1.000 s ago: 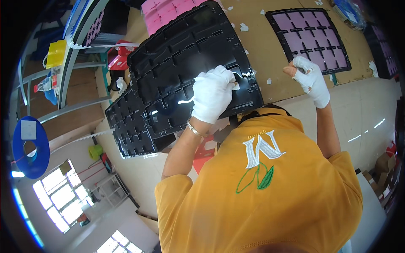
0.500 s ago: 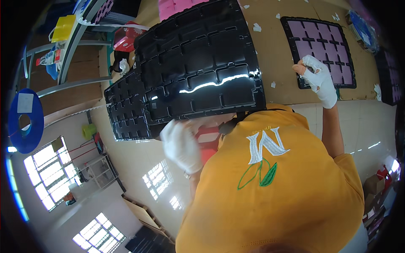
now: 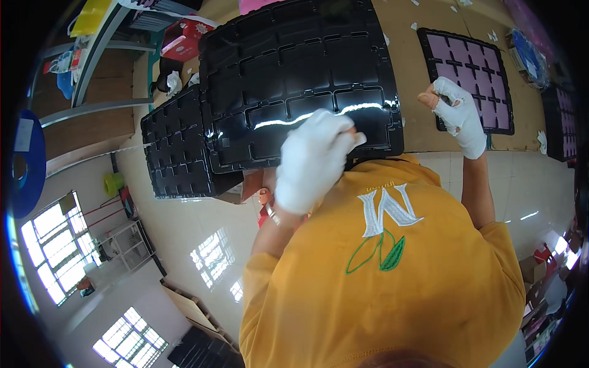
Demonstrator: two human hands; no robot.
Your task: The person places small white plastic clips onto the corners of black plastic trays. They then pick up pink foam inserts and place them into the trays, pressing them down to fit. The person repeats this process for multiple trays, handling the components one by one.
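My left hand (image 3: pixel 314 161), in a white glove with bare fingertips, hovers over the near edge of a large glossy black plastic tray (image 3: pixel 294 67). Its fingers are curled together; a small pale bit shows at the tips, but I cannot tell what it is. My right hand (image 3: pixel 459 116), gloved the same way, is closed with thumb and fingertips together, beside a smaller black-framed tray (image 3: pixel 469 58) with mauve pads in its cells. Whatever those fingers hold, if anything, is too small to make out.
Another black tray (image 3: pixel 178 144) sits lower at the left of the large one. Paper scraps dot the brown tabletop (image 3: pixel 399 92). A plastic-wrapped blue bundle (image 3: pixel 529 52) and a stack of mauve-filled trays (image 3: pixel 559 119) stand at the right. A red box (image 3: pixel 184 40) and metal shelf are left.
My left hand has moved right and upward, from below the large tray's near edge to over it. My right hand stays closed beside the mauve tray, slightly shifted.
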